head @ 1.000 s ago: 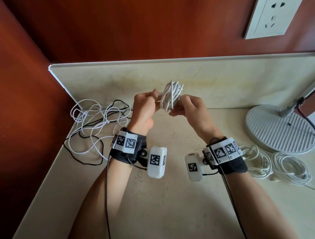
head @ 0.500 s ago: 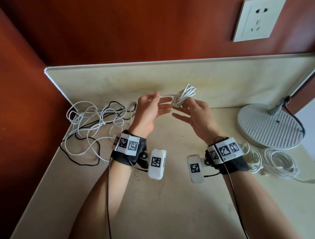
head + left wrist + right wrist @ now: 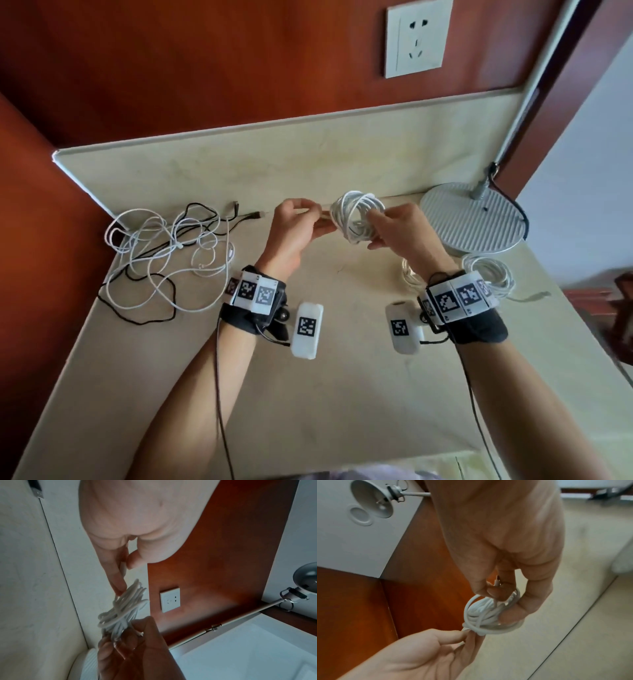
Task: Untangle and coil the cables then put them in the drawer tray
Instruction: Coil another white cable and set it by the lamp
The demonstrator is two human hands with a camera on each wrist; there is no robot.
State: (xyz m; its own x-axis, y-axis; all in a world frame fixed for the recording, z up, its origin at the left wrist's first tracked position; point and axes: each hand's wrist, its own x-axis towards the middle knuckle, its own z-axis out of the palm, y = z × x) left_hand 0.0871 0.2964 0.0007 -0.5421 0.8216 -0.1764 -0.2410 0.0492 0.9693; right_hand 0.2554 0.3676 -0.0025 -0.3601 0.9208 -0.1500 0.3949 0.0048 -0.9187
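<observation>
— Holding the white coil point(image 3: 358, 216) up over the counter point(image 3: 308, 394) w/ our right hand point(image 3: 400, 233): fingers curled round the loops, and in the right wrist view the thumb and forefinger also pinch a plug end against the bundle.

— And our left hand point(image 3: 294, 229)?

— Left hand's just beside it, thumb and forefinger pinched on the short free end of the same cable; the other fingers reach out to touch the coil's edge. Both hands are off the counter, approx. mid-air in front of the backsplash point(image 3: 274, 161).

— What's around us?

— To our left, a tangled pile point(image 3: 164, 246) of white and black cables lies loose on the counter near the corner, a black plug pointing toward the left hand. To our right, two more coiled white cables point(image 3: 489, 277) lie on the counter beside our right wrist, one partly hidden behind it. Behind those stands the round lamp base point(image 3: 476, 219) w/ its stem going up. A wall socket point(image 3: 416, 34) sits on the red-brown wall above the backsplash.

— Drawer tray?

— Can't see one in any view.
</observation>
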